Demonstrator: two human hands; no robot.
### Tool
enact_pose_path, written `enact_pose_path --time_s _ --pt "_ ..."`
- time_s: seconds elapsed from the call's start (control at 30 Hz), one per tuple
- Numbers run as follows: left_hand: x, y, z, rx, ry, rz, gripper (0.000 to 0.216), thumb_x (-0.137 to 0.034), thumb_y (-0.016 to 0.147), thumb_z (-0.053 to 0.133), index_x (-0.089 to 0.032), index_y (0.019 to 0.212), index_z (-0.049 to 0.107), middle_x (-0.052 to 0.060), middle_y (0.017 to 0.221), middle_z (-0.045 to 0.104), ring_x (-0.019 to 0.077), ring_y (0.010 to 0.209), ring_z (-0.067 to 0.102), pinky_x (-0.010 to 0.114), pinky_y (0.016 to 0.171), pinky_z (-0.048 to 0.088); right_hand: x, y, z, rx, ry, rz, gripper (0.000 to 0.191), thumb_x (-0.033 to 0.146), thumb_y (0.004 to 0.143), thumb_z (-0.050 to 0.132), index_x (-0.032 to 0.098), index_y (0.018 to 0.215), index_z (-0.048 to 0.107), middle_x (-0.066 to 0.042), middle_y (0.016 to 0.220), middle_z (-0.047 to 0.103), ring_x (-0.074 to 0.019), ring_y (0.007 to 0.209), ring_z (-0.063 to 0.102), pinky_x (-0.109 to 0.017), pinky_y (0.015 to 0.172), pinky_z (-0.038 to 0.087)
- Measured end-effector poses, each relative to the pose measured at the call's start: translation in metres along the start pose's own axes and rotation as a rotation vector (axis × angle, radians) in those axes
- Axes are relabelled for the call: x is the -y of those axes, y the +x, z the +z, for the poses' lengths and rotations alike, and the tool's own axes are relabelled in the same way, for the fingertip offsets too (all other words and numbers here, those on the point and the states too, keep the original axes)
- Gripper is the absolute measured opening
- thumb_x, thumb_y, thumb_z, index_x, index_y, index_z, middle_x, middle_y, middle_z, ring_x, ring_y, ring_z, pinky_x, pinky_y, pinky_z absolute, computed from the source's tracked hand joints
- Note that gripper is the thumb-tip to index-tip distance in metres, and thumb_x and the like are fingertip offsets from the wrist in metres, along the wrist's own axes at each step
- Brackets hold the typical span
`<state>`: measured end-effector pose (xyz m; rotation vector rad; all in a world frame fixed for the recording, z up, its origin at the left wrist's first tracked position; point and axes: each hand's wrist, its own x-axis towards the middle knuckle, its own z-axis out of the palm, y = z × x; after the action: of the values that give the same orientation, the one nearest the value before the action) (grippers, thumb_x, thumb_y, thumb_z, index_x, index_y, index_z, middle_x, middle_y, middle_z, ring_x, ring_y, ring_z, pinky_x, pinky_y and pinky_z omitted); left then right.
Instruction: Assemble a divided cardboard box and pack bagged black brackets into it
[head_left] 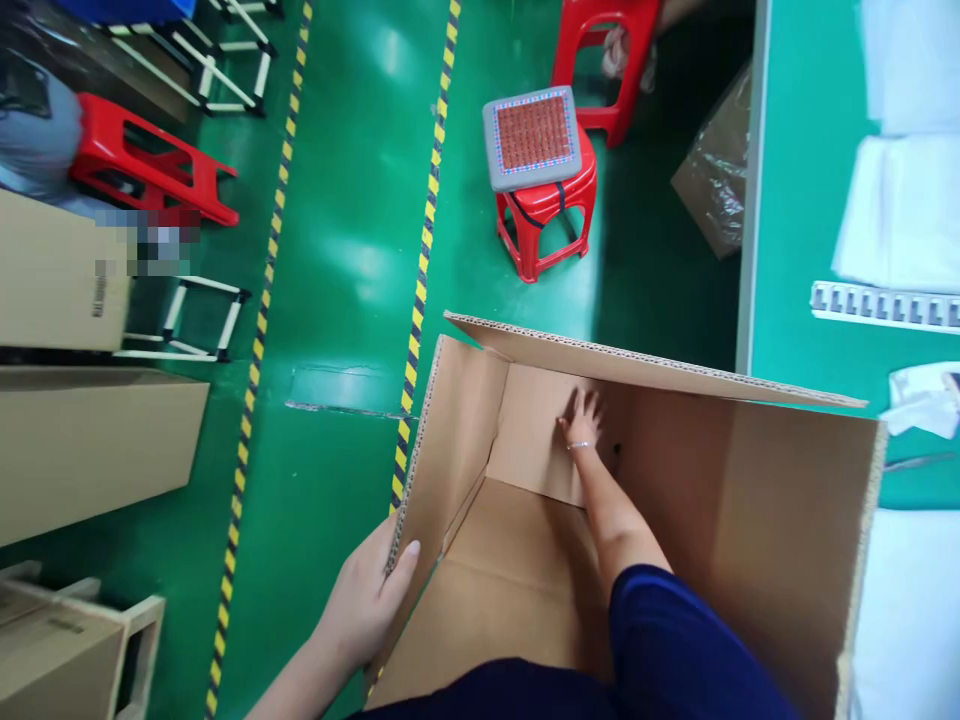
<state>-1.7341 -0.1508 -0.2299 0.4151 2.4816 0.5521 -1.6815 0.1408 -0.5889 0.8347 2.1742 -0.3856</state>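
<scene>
A large brown cardboard box (787, 520) stands open in front of me, its top facing up toward my head. With my left hand (379, 585) I grip the edge of its left wall, thumb on the inner side and fingers on the outside. My right hand (583, 418) reaches deep inside, palm down and fingers spread, apparently against the cardboard bottom (529, 425). A thin bracelet (579, 445) circles that wrist. Nothing shows in the right hand. A small dark spot lies on the wall beside the wrist.
To the right, a green-topped table (795, 250) carries white sheets (889, 210) and a white strip (885, 303). A red stool (536, 235) with a cushion (532, 138) stands ahead. Floor tape (424, 260), boxes (97, 450) and a seated person (37, 130) are at left.
</scene>
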Motion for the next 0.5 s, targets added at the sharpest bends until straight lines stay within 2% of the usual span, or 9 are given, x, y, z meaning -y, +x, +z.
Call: enact_pose_path --time_s 0.07,0.1,0.17,0.23,0.33,0.4,0.5 --pt "0.002 -0.001 0.001 0.01 -0.021 -0.024 0.045 -0.049 0.089 0.04 -0.018 0.108 0.067 0.009 0.11 0.073 0.0256 0.104 0.069 0.034 0.087 0.057 -0.016 -0.01 0.002 0.01 0.025 0.076 0.091 0.05 0.093 0.044 0.015 0.151 -0.017 -0.027 0.158 -0.008 -0.0399 0.145 0.015 -0.054 0.107 0.031" --pt "0.003 -0.001 0.001 0.018 -0.035 -0.034 0.045 -0.05 0.089 0.04 -0.02 0.108 0.067 0.008 0.11 0.073 0.0257 0.104 0.068 0.033 0.088 0.057 -0.021 -0.013 0.001 0.022 0.035 0.092 0.093 0.049 0.091 0.047 0.014 0.152 -0.014 -0.028 0.157 -0.001 -0.0396 0.143 0.021 -0.051 0.108 0.031" --pt "0.004 -0.002 0.001 0.031 -0.064 -0.05 0.045 -0.051 0.088 0.041 -0.021 0.107 0.068 0.007 0.11 0.073 0.0263 0.105 0.068 0.034 0.089 0.056 -0.028 -0.022 -0.001 0.038 0.051 0.093 0.093 0.048 0.09 0.051 0.014 0.153 -0.008 -0.027 0.157 0.008 -0.0376 0.142 0.026 -0.046 0.11 0.03" --pt "0.004 -0.003 0.001 0.023 -0.088 -0.066 0.046 -0.052 0.087 0.041 -0.021 0.107 0.068 0.007 0.108 0.073 0.0273 0.103 0.068 0.035 0.087 0.057 -0.029 -0.04 -0.005 0.043 0.064 0.086 0.085 0.045 0.093 0.047 0.015 0.154 -0.004 -0.025 0.158 0.011 -0.0371 0.142 0.026 -0.044 0.111 0.029" --pt "0.002 -0.004 0.002 0.005 -0.108 -0.078 0.046 -0.052 0.086 0.041 -0.021 0.108 0.068 0.007 0.106 0.074 0.0278 0.102 0.069 0.036 0.085 0.058 -0.025 -0.082 -0.011 0.077 0.08 0.062 0.073 0.043 0.094 0.046 0.018 0.154 0.013 -0.023 0.155 0.024 -0.0403 0.136 0.035 -0.048 0.105 0.037" --pt "0.0 -0.004 0.003 -0.007 -0.11 -0.078 0.045 -0.051 0.086 0.042 -0.022 0.108 0.068 0.006 0.106 0.074 0.0273 0.103 0.068 0.035 0.086 0.058 -0.02 -0.107 -0.018 0.12 0.089 -0.013 0.062 0.042 0.092 0.052 0.027 0.148 0.032 -0.018 0.147 0.039 -0.036 0.126 0.048 -0.046 0.097 0.046" --pt "-0.003 -0.005 0.006 -0.008 -0.129 -0.073 0.046 -0.052 0.086 0.041 -0.021 0.108 0.067 0.007 0.107 0.073 0.0273 0.103 0.068 0.035 0.085 0.058 -0.013 -0.128 -0.047 0.136 0.109 -0.255 0.036 0.04 0.095 0.053 0.032 0.13 0.053 -0.01 0.136 0.052 -0.0232 0.113 0.057 -0.041 0.092 0.052"
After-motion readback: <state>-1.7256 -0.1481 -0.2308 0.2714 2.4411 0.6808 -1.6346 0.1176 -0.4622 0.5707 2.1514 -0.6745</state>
